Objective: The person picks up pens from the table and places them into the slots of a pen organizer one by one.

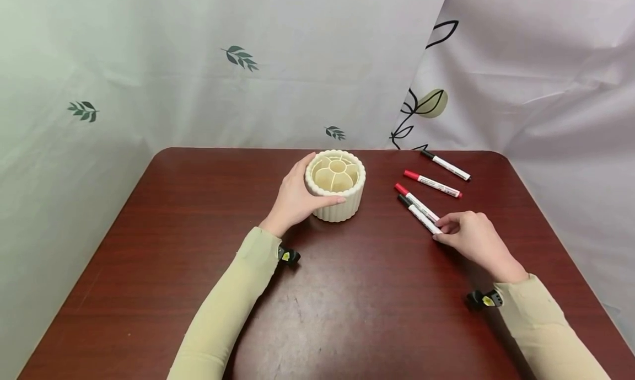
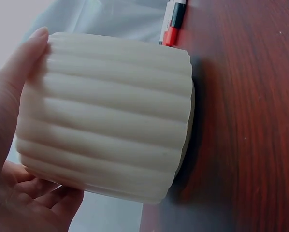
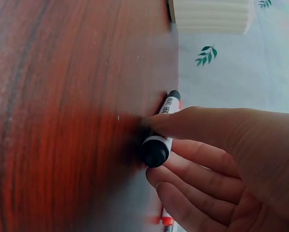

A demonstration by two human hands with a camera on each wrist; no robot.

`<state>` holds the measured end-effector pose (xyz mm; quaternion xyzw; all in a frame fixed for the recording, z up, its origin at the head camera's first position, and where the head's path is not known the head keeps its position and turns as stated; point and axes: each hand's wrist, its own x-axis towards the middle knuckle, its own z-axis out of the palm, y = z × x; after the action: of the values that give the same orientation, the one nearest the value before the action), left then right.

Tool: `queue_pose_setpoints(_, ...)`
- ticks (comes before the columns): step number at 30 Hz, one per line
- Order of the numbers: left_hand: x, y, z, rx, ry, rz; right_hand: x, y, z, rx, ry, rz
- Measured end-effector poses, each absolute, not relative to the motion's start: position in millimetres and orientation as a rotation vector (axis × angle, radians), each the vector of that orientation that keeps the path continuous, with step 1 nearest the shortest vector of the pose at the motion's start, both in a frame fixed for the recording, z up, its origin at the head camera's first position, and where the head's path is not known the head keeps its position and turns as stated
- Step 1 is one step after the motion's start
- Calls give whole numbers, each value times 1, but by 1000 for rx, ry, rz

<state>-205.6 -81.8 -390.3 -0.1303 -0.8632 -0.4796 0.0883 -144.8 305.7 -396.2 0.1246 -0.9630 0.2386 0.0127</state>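
A cream pen holder (image 1: 336,206) with ribbed sides and a divided inside stands upright on the table. My left hand (image 1: 296,195) grips it from the left, thumb across the front and fingers round the back. In the left wrist view, the ribbed wall (image 2: 106,116) lies between the thumb and the curled fingers. On the right, my right hand (image 1: 471,236) pinches the lower end of a black-capped whiteboard marker (image 1: 420,217), also seen in the right wrist view as a white barrel (image 3: 168,107) under the thumb. A red-capped marker (image 1: 415,201) lies right beside it.
Farther back on the right lie another red-capped marker (image 1: 432,183) and another black-capped marker (image 1: 448,167). The dark red wooden table (image 1: 347,292) ends at a pale curtain (image 1: 297,93) with leaf prints, which also hangs along both sides.
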Motion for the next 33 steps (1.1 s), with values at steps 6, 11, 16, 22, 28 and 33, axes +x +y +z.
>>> queue_pose_setpoints(6, -206, -81, -392, -377, -2565, -1445, -144, 306, -395, 387, -2980, 775)
queue_pose_setpoints(11, -206, -81, -391, -384, -2554, -1464, -143, 306, -390, 385, -2915, 835)
queue_pose_setpoints(16, -206, -82, -391, -376, -2554, -1479, -145, 304, -384, 368, -2845, 869)
queue_pose_setpoints(22, -206, -82, -390, -375, -2553, -1481, -147, 299, -370, 289, -2776, 1028)
queue_pose_setpoints(28, -205, -82, -389, -374, -2556, -1484, -152, 291, -359, 229, -2724, 1151)
queue_pose_setpoints(33, -205, -82, -389, -379, -2555, -1489, -157, 282, -352, 241, -2675, 1246)
